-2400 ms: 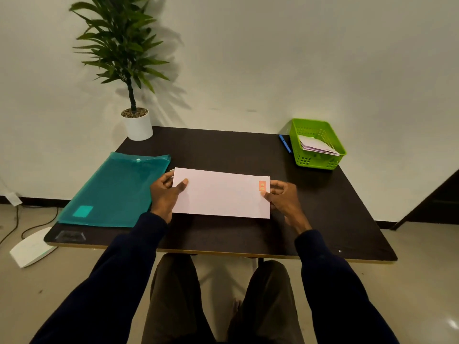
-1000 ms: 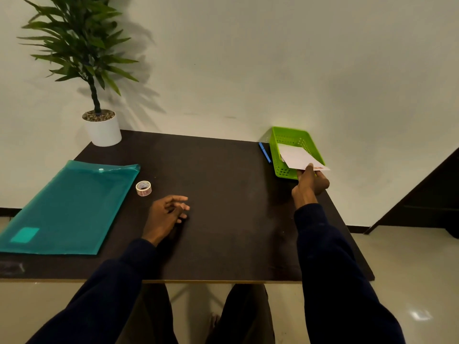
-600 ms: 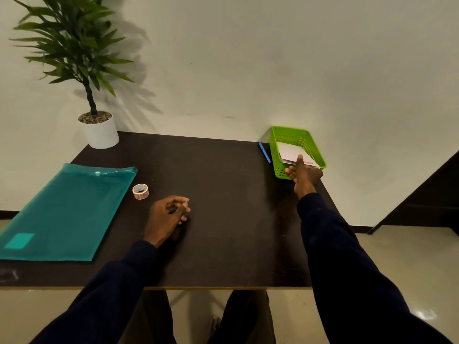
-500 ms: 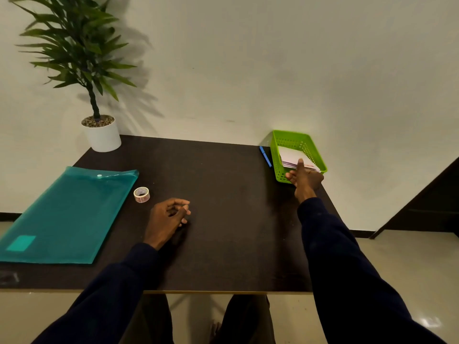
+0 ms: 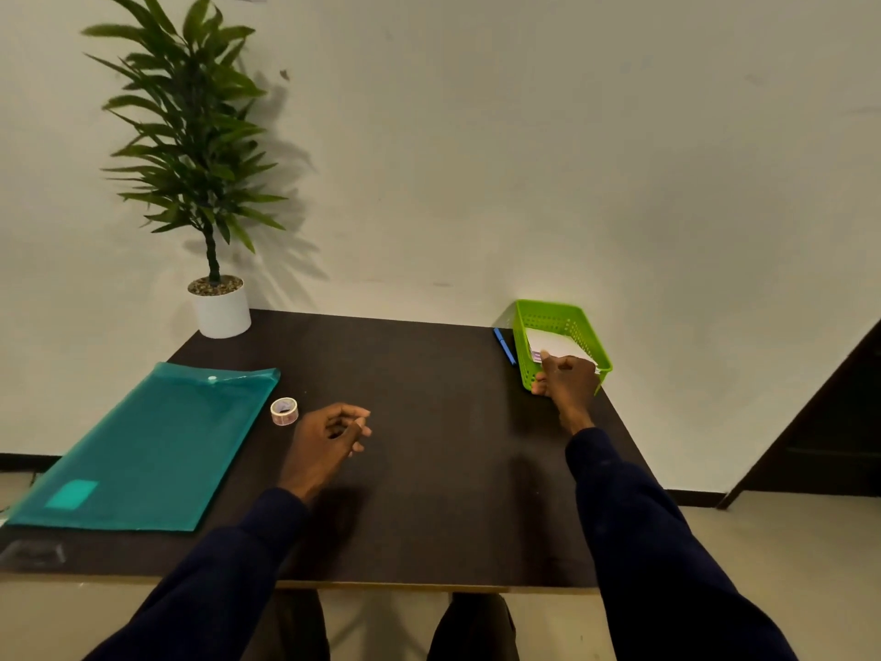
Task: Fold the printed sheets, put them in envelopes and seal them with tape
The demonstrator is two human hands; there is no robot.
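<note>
Dark table (image 5: 429, 493): right hand (image 5: 567, 379) half-hides envelopes (image 5: 553, 343) in green basket (image 5: 591, 336).

Left grip (image 5: 333, 434): my forearm angles in toward centre, wrist straight, back of the hand up. Fingers (image 5: 355, 415) loosely curled, tips close to the thumb, nothing held.

Right grip (image 5: 567, 379): my arm is stretched well forward and to my right, elbow nearly straight, back of the hand toward me. Its fingers bend away out of sight; cannot tell what they close on.

Dark sleeves (image 5: 643, 541) cover both forearms to the wrist.
</note>
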